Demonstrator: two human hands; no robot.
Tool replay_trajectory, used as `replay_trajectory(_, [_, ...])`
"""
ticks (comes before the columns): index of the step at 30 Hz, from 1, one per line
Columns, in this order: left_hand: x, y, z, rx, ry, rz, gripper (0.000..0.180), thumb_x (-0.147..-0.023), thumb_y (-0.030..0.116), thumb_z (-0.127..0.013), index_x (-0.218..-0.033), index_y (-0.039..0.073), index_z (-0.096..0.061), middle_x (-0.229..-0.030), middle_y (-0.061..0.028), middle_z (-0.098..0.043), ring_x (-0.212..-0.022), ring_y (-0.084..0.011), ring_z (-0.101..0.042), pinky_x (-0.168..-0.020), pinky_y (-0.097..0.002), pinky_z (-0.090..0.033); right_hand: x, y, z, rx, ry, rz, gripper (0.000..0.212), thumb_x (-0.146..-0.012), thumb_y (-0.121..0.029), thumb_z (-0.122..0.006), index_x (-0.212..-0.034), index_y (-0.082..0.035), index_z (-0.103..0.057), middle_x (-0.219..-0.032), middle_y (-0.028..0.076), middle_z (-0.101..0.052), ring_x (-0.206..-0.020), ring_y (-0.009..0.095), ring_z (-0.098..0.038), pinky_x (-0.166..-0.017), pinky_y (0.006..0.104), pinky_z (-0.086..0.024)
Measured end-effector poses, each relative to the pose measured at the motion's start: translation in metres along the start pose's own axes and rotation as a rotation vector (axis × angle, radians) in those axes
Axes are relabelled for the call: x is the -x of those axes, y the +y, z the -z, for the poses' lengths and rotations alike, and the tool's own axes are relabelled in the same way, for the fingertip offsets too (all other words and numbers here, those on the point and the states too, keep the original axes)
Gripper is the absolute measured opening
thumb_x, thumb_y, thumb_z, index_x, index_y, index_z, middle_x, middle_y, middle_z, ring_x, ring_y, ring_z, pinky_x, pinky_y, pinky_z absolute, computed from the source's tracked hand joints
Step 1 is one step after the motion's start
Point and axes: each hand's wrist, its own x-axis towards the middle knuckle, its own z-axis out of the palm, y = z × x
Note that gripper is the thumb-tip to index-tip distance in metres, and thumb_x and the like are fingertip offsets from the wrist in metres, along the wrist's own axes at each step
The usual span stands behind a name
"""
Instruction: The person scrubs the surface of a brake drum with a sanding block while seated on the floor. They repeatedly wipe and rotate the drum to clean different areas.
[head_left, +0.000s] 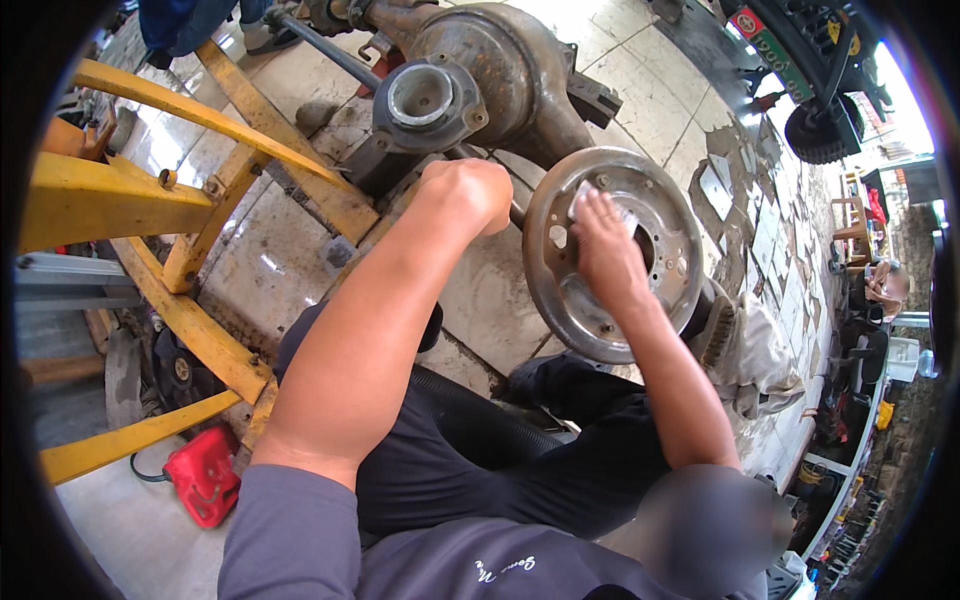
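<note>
1. From my end, through the head camera, I see the plate [560,280] right of centre, below the axle housing [495,65], its pierced face turned up toward the wearer.
2. My right hand [610,245] lies across that face beside the central hole, fingers together and pressing a white cloth [579,204] onto the metal.
3. My left hand [468,195] is curled, knuckles up, left of the plate and just under the housing's round collar [421,97]; its fingertips are hidden, so I cannot tell whether it is clamped on anything.
4. Near the plate's lower right edge I have a brush [718,335] and, beside it, a pale rag [758,355].
5. To my left stands a yellow frame [110,205], with a red case [205,478] low down near its foot.
6. Broken tiles [765,235] spread over the floor on the right.
</note>
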Motion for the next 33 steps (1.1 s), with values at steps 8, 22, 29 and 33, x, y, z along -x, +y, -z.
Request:
replay_trajectory(8, [0.004, 0.002, -0.001, -0.012, 0.002, 0.024, 0.042, -0.092, 0.037, -0.065, -0.116, 0.002, -0.067, -0.118, -0.0151, -0.068, -0.111, -0.0317, -0.064, -0.094, -0.0423, -0.051, 0.004, -0.006, 0.004, -0.057, 0.009, 0.086, 0.039, -0.095, -0.009, -0.055, -0.133, 0.001, -0.053, -0.142, 0.022, -0.05, -0.137, 0.036, -0.042, -0.114, 0.042, -0.035])
replay_trajectory(22, [0.003, 0.002, 0.001, -0.011, -0.018, 0.04, 0.04, -0.093, 0.036, -0.065, -0.117, 0.004, -0.067, -0.119, -0.0146, -0.067, -0.112, -0.0317, -0.064, -0.096, -0.0421, -0.051, 0.009, 0.014, 0.01, -0.08, -0.027, -0.002, 0.04, -0.095, -0.009, -0.053, -0.133, 0.003, -0.053, -0.144, 0.023, -0.047, -0.14, 0.038, -0.037, -0.117, 0.0441, -0.031])
replay_trajectory(29, [0.001, 0.003, 0.0, -0.02, 0.001, 0.011, 0.041, -0.093, 0.036, -0.064, -0.116, 0.003, -0.067, -0.119, -0.0144, -0.067, -0.111, -0.0311, -0.064, -0.095, -0.042, -0.051, 0.007, 0.022, 0.017, -0.135, -0.04, -0.055, 0.042, -0.093, -0.006, -0.054, -0.134, 0.002, -0.052, -0.146, 0.022, -0.046, -0.141, 0.036, -0.037, -0.118, 0.0419, -0.03])
replay_trajectory(33, [0.0, 0.001, -0.004, -0.022, 0.01, 0.013, 0.041, -0.093, 0.036, -0.064, -0.115, 0.002, -0.068, -0.118, -0.0144, -0.068, -0.11, -0.0307, -0.065, -0.095, -0.0424, -0.051, 0.016, -0.005, 0.014, -0.145, -0.102, 0.19, 0.04, -0.094, -0.011, -0.056, -0.132, 0.003, -0.054, -0.142, 0.023, -0.05, -0.138, 0.037, -0.04, -0.116, 0.0427, -0.032])
